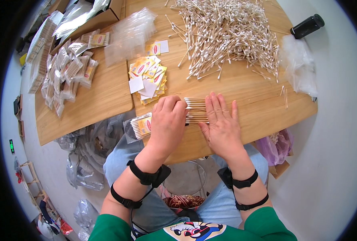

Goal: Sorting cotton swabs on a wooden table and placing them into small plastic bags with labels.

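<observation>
A row of cotton swabs (195,103) lies side by side on the wooden table in front of me, with a second group just nearer to me. My right hand (222,126) rests flat over their right ends, fingers stretched out. At the left tips, my left hand (168,120) is closed with bent fingers on the swabs; its fingertips are partly hidden. Left of that hand is a clear bag of cotton swabs with a yellow card (144,125), near the table edge. Beyond it sits a pile of small yellow and white cards (148,80).
A large heap of loose cotton swabs (230,34) covers the far table. Filled packets (68,74) lie at left beside a cardboard box (114,12). Clear bags (132,34) lie at the back; a black bottle (307,26) and plastic bag (299,60) are at right.
</observation>
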A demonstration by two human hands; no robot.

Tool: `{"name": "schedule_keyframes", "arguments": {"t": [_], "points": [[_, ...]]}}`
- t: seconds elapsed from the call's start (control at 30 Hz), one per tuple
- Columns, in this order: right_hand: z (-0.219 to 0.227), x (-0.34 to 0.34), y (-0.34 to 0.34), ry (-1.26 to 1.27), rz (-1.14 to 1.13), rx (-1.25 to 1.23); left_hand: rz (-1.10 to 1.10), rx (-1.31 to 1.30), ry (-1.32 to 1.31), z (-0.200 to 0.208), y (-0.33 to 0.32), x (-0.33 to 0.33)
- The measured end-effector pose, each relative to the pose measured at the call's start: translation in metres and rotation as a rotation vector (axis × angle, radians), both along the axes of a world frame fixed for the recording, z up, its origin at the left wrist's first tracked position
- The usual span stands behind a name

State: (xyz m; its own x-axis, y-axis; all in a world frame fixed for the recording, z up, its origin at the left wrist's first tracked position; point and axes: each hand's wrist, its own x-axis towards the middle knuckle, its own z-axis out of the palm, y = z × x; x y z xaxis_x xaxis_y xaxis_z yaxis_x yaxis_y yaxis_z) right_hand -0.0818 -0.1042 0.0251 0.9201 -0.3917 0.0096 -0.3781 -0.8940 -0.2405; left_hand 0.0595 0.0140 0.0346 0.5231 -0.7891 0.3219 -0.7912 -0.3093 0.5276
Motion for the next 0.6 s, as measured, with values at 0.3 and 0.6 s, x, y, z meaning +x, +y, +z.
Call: {"name": "schedule_keyframes", "arguments": {"t": [0.3, 0.6], "points": [[0.001, -0.001, -0.001, 0.007, 0.003, -0.003, -0.006, 0.006, 0.05, -0.006, -0.006, 0.007], [0.0, 0.0, -0.001, 0.011, -0.002, 0.013, 0.017, 0.007, 0.091, -0.004, -0.013, 0.007]]}}
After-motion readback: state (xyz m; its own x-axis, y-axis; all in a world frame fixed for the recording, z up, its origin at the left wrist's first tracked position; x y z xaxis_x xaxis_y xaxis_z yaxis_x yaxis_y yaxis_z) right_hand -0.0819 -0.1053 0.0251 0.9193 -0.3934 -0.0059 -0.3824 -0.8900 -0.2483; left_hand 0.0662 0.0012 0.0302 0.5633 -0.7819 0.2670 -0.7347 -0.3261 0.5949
